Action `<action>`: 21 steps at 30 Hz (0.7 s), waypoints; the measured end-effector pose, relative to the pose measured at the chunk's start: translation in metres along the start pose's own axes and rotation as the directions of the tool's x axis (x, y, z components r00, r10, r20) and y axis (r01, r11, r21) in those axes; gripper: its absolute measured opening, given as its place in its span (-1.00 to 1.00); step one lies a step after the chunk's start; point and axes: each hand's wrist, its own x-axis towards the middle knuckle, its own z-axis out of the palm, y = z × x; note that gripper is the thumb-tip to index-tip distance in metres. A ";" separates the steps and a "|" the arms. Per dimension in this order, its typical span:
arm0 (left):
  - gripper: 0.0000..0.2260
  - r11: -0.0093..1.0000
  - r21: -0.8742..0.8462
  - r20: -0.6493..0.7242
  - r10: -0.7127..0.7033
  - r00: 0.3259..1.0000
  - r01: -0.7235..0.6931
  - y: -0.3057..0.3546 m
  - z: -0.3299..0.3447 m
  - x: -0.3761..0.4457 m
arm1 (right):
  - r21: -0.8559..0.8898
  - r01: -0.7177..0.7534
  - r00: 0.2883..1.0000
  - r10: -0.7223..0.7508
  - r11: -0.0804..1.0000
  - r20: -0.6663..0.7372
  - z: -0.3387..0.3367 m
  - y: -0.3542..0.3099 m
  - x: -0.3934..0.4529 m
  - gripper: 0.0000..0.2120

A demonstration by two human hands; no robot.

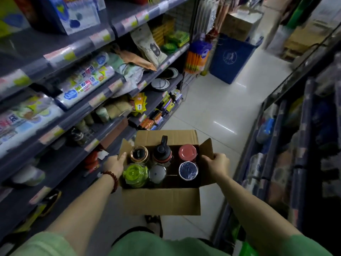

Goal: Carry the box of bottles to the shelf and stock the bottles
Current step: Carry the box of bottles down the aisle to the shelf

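An open cardboard box (162,200) hangs in front of me above the aisle floor, its flaps folded out. Several bottles stand upright inside: one with a green lid (135,174), one with a black cap and loop (162,150), one with a red lid (187,152), one with a blue foil top (188,170). My left hand (115,164) grips the box's left wall, a red bead bracelet on that wrist. My right hand (216,164) grips the right wall by its side flap.
Grey shelves (77,115) full of packaged goods run along my left. A second rack (302,145) lines the right. The tiled aisle floor (217,111) stretches ahead to a blue bin (232,58) with a carton in it.
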 end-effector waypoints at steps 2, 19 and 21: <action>-0.58 1.000 -0.001 -0.022 -0.026 0.999 0.026 0.007 -0.011 0.005 | -0.006 0.019 0.999 -0.019 1.000 0.035 0.009 -0.016 0.018 -0.72; -0.57 0.788 -0.463 -0.326 -0.578 0.748 0.407 -0.049 -0.005 -0.046 | -0.136 0.575 0.705 -0.404 0.807 0.582 0.088 -0.166 0.099 -0.67; -0.59 0.725 -0.546 -0.330 -0.646 0.688 0.419 -0.057 0.000 -0.069 | -0.118 0.647 0.627 -0.438 0.753 0.644 0.100 -0.180 0.090 -0.67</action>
